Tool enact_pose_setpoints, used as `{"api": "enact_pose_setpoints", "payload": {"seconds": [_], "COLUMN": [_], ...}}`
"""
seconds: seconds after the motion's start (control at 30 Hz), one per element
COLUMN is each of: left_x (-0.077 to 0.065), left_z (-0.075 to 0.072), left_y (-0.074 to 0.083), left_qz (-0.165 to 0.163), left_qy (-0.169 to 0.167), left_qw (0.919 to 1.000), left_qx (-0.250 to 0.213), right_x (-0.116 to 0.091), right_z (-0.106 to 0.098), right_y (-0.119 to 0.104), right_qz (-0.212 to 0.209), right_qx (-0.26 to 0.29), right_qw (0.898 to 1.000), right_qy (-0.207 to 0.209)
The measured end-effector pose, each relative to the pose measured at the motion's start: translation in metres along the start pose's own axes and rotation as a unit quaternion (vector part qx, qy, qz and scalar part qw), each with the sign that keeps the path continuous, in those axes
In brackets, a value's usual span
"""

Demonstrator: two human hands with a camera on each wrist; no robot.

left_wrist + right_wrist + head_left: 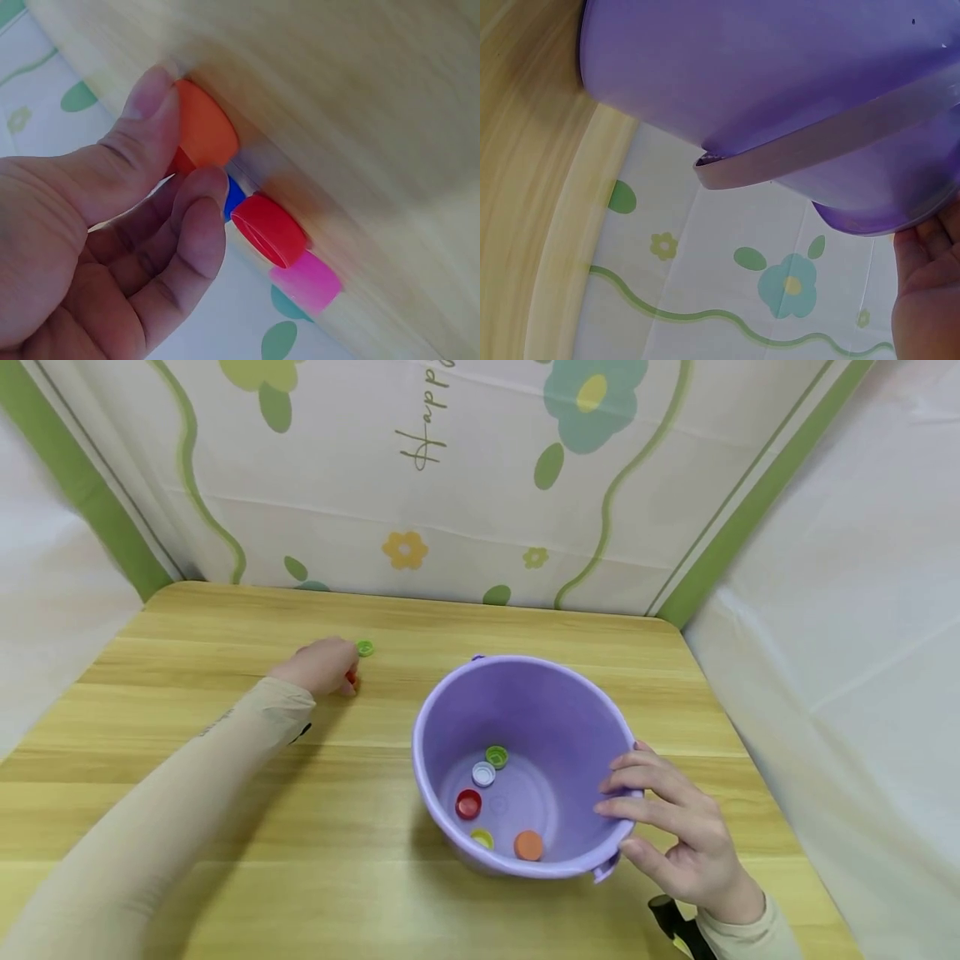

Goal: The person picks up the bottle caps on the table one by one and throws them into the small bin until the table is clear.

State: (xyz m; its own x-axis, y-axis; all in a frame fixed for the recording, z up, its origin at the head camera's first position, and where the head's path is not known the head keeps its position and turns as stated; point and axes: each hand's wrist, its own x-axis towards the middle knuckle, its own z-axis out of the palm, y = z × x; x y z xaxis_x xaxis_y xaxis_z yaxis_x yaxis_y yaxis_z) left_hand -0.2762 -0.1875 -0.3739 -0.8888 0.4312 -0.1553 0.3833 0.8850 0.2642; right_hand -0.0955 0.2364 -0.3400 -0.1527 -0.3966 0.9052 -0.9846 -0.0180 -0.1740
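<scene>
My left hand (324, 665) is at the far left of the table, pinching an orange bottle cap (206, 124) between thumb and fingers. Just past it in the left wrist view are a blue cap (234, 198), a red cap (271, 229) and a pink cap (307, 281). A green cap (365, 648) lies beyond the fingers. With the fingers inside and the thumb outside, my right hand (686, 831) grips the rim of a purple bucket (525, 710). On the bucket's floor lie several caps, among them a white cap (483, 774) and another orange cap (528, 846).
The bucket's handle (832, 139) hangs down along its outside. A wood-grain table (337, 877) lies under everything, and a white cloth (480, 485) with printed flowers rises behind its far edge. Pale sheets flank both sides.
</scene>
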Motion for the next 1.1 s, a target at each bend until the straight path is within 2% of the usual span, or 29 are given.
{"api": "enact_pose_setpoints", "payload": {"seconds": [0.2, 0.47, 0.63, 0.77, 0.93, 1.1], "left_x": [0.000, 0.001, 0.000, -0.006, -0.017, -0.039], "left_z": [-0.001, 0.003, 0.005, 0.003, -0.015, -0.048], "left_y": [0.004, 0.002, 0.001, 0.003, 0.021, 0.054], "left_qz": [0.002, 0.016, 0.042, 0.065, 0.090, 0.131], "left_qy": [0.003, 0.007, 0.020, 0.023, 0.048, 0.095], "left_qw": [0.9999, 0.9997, 0.9981, 0.9971, 0.9946, 0.9863], "left_qx": [0.011, 0.020, 0.039, 0.033, 0.022, 0.031], "right_x": [0.001, 0.001, 0.001, 0.001, 0.002, 0.002], "right_z": [0.000, -0.003, -0.004, -0.003, -0.004, -0.004], "right_y": [-0.001, -0.004, -0.005, -0.005, -0.005, -0.005], "right_qz": [-0.007, 0.004, 0.011, 0.015, 0.009, 0.007], "right_qx": [-0.004, -0.016, -0.019, -0.023, -0.020, -0.017], "right_qw": [1.000, 1.000, 1.000, 0.999, 1.000, 1.000], "right_qy": [0.005, -0.007, -0.013, -0.018, -0.018, -0.015]}}
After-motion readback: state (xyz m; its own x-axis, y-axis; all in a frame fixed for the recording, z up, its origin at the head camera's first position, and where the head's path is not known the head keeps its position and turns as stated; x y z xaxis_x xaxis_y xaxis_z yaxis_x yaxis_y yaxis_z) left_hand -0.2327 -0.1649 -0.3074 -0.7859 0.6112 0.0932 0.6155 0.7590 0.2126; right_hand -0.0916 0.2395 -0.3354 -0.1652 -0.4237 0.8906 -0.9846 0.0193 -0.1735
